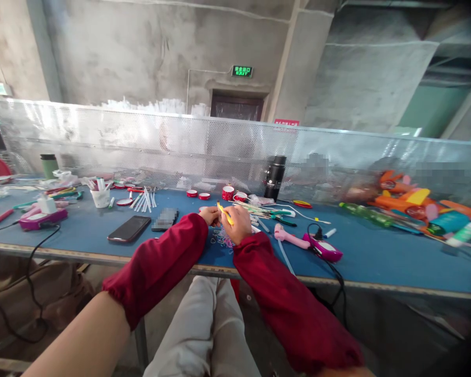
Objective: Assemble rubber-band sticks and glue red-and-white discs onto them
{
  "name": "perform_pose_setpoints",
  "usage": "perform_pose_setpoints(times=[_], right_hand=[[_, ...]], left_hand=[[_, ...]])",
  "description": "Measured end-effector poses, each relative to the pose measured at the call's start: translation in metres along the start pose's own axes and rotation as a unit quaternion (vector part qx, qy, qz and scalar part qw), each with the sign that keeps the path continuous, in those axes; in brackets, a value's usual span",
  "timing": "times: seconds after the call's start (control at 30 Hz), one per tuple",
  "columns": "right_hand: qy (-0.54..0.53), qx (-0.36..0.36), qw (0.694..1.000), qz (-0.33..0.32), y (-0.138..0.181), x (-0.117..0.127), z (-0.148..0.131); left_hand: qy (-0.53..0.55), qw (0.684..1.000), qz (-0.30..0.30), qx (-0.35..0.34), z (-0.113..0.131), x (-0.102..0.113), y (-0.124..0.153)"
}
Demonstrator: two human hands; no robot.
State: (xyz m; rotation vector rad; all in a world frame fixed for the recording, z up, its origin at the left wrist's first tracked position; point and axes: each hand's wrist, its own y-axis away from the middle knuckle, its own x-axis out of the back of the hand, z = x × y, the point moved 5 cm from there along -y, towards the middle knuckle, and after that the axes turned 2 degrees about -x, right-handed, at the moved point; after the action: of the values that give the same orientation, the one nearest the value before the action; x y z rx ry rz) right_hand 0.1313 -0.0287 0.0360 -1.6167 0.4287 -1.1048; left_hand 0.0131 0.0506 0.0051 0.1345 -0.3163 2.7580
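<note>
Over the front part of the blue table (82,233), my two hands are close together. My right hand (239,225) is closed round a slim yellow tool (225,213) whose kind I cannot make out. Just left of its tip, my left hand (211,215) has its fingers pinched together; what lies in them is too small to tell. Beneath the hands is a loose pile of small pale and coloured loops (222,239). A dark phone (130,229) lies to the left of my left hand, beside a second dark flat device (165,219).
Rolls of red tape (227,192) and a black bottle (275,178) stand behind the hands. Green-handled pliers (282,218) and a pink-purple glue gun (324,248) with a cord lie right. A white cup (101,198) and glue sticks (143,200) are left. Perforated metal (141,141) borders the back.
</note>
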Motion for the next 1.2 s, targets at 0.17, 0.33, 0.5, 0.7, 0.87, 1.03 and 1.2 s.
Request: perform_pose_setpoints(times=[0.17,0.33,0.5,0.7,0.87,1.03,1.2], right_hand=[[0.011,-0.002,1.0,-0.01,-0.001,0.0001,-0.0014],[0.029,-0.014,0.999,0.028,-0.0014,0.0052,0.0019],[0.017,-0.002,0.999,0.028,-0.0005,0.0035,0.0007],[0.009,0.004,1.0,0.007,-0.0021,0.0044,-0.0045],[0.014,-0.005,1.0,-0.001,-0.0029,0.0033,-0.003],[0.027,-0.017,0.999,0.019,-0.0011,0.0006,0.004],[0.022,-0.005,1.0,0.018,-0.0016,0.002,0.0]], left_hand=[[0.004,1.0,-0.008,-0.018,-0.0011,-0.0011,-0.001],[0.013,1.0,-0.006,-0.015,-0.0013,-0.0009,-0.0012],[0.0,1.0,-0.015,-0.027,-0.0012,-0.0004,-0.0006],[-0.026,0.999,-0.013,-0.033,-0.0035,0.0002,-0.002],[-0.05,0.998,-0.006,-0.022,-0.0017,-0.0013,-0.0001],[-0.047,0.999,-0.003,-0.018,0.0016,-0.0024,0.0032],[-0.047,0.999,-0.003,-0.019,-0.0003,-0.0023,0.0019]])
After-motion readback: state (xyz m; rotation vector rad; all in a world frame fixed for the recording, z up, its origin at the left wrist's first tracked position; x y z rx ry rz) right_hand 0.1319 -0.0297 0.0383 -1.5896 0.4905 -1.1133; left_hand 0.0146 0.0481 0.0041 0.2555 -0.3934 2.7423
